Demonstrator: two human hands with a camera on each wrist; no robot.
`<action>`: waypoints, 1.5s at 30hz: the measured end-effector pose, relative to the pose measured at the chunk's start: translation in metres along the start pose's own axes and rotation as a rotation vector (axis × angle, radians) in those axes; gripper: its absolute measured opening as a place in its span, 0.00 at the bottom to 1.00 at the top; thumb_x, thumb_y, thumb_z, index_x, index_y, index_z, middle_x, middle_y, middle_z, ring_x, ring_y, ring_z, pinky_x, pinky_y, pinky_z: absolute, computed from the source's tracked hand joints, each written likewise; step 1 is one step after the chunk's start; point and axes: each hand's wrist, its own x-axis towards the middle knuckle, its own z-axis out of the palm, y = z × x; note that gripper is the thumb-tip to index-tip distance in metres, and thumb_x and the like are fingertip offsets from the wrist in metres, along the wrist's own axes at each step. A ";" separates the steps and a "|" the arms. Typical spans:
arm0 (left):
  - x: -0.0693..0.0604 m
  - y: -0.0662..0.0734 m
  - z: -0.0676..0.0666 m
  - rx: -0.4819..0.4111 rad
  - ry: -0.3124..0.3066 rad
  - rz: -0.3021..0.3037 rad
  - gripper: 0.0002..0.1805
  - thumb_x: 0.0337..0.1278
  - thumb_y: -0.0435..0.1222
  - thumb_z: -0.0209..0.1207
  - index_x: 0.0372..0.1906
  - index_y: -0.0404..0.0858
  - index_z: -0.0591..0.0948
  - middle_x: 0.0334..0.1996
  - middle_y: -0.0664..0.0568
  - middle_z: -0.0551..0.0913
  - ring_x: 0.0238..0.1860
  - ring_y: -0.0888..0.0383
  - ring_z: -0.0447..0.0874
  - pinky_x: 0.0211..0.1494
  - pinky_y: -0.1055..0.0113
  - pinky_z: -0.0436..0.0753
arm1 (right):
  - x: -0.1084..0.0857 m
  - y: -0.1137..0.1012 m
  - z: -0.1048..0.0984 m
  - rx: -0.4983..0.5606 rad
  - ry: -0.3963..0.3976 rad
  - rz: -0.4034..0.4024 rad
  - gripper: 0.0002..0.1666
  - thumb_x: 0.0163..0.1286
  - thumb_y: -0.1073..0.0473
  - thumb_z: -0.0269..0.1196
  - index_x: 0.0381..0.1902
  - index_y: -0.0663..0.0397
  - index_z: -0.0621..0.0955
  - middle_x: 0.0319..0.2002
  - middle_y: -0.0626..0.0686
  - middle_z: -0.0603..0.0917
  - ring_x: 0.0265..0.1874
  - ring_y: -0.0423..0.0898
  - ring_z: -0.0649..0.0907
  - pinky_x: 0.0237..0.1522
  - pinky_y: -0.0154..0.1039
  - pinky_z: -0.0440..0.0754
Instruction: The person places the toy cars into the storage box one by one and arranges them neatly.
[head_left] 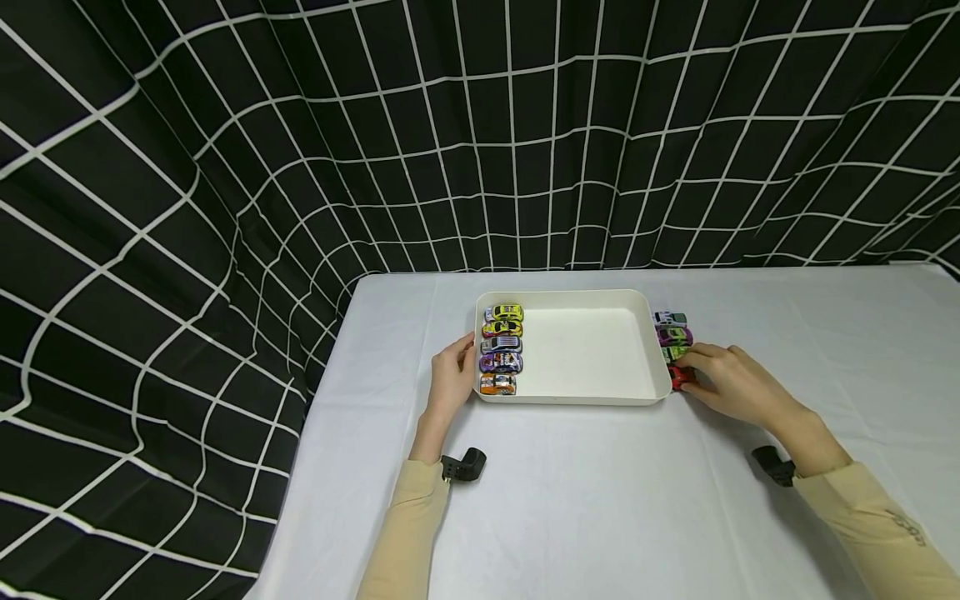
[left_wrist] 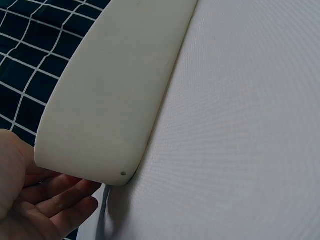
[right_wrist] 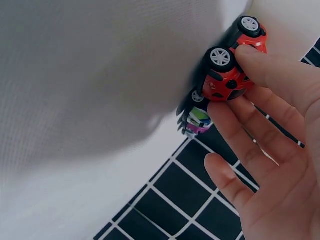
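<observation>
My right hand [head_left: 731,385] pinches a red toy car [right_wrist: 222,82] between thumb and fingers, just outside the right end of a white tray [head_left: 585,400]. Beyond it, a green toy car [head_left: 672,353], a purple one [head_left: 675,336] and a pale one [head_left: 670,318] line up along that end. At the tray's other end, my left hand [head_left: 450,377] rests against the outer wall with loosely bent fingers [left_wrist: 75,212]. Inside, along the left wall, several toy cars form a column, from a yellow car [head_left: 507,312] at the back to an orange one [head_left: 497,384] at the front.
A white cloth [head_left: 570,500] covers the table under the tray. Black curtains [head_left: 525,150] with white grid lines hang behind the table and on its left. Each wrist wears a dark camera on a strap [head_left: 468,464].
</observation>
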 end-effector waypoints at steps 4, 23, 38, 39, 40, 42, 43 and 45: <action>0.000 0.000 0.000 -0.005 -0.006 -0.011 0.17 0.64 0.27 0.50 0.55 0.25 0.74 0.46 0.34 0.80 0.40 0.48 0.83 0.42 0.65 0.83 | 0.000 0.001 -0.001 -0.001 0.006 -0.002 0.16 0.41 0.67 0.73 0.32 0.59 0.82 0.31 0.52 0.81 0.27 0.48 0.81 0.24 0.48 0.76; 0.001 -0.003 0.001 0.001 -0.003 -0.005 0.17 0.64 0.28 0.50 0.55 0.26 0.75 0.47 0.35 0.80 0.42 0.49 0.83 0.43 0.66 0.82 | 0.006 0.009 -0.025 -0.048 0.036 0.035 0.16 0.41 0.67 0.72 0.32 0.63 0.83 0.31 0.56 0.82 0.29 0.51 0.81 0.26 0.51 0.75; 0.001 -0.002 0.000 -0.002 -0.003 -0.004 0.17 0.64 0.27 0.51 0.55 0.26 0.74 0.47 0.35 0.80 0.42 0.49 0.83 0.43 0.66 0.82 | 0.037 0.003 -0.037 -0.042 0.042 -0.015 0.17 0.41 0.67 0.73 0.33 0.63 0.83 0.32 0.55 0.82 0.26 0.49 0.80 0.26 0.49 0.76; 0.001 -0.002 0.000 0.000 -0.004 -0.006 0.17 0.64 0.27 0.51 0.55 0.26 0.74 0.47 0.35 0.80 0.42 0.49 0.83 0.43 0.66 0.82 | 0.039 0.003 -0.037 -0.044 0.040 -0.017 0.17 0.41 0.67 0.73 0.33 0.63 0.83 0.32 0.55 0.82 0.25 0.48 0.80 0.26 0.49 0.76; 0.001 -0.001 0.000 -0.002 -0.004 -0.006 0.17 0.64 0.27 0.51 0.55 0.26 0.74 0.47 0.35 0.80 0.42 0.48 0.83 0.43 0.66 0.82 | 0.041 0.002 -0.037 -0.044 0.042 -0.024 0.17 0.41 0.67 0.73 0.33 0.63 0.83 0.31 0.55 0.82 0.25 0.47 0.80 0.25 0.48 0.76; 0.001 -0.001 0.000 -0.003 -0.006 -0.004 0.17 0.64 0.27 0.50 0.55 0.25 0.74 0.47 0.34 0.80 0.41 0.48 0.83 0.43 0.66 0.82 | 0.046 0.001 -0.037 -0.038 0.053 -0.043 0.17 0.41 0.67 0.73 0.33 0.63 0.83 0.31 0.54 0.82 0.24 0.46 0.79 0.24 0.46 0.75; 0.001 -0.001 0.000 -0.002 -0.006 -0.005 0.17 0.64 0.28 0.51 0.55 0.25 0.74 0.47 0.34 0.80 0.41 0.48 0.83 0.43 0.66 0.82 | 0.048 0.000 -0.038 -0.035 0.056 -0.048 0.16 0.41 0.67 0.73 0.32 0.62 0.83 0.30 0.54 0.82 0.24 0.46 0.79 0.24 0.45 0.74; 0.001 -0.001 0.000 -0.002 -0.006 -0.004 0.17 0.64 0.28 0.51 0.55 0.25 0.74 0.47 0.34 0.80 0.41 0.48 0.83 0.43 0.66 0.82 | 0.053 -0.001 -0.038 -0.027 0.059 -0.055 0.16 0.42 0.67 0.72 0.32 0.62 0.83 0.31 0.53 0.82 0.24 0.45 0.79 0.24 0.44 0.73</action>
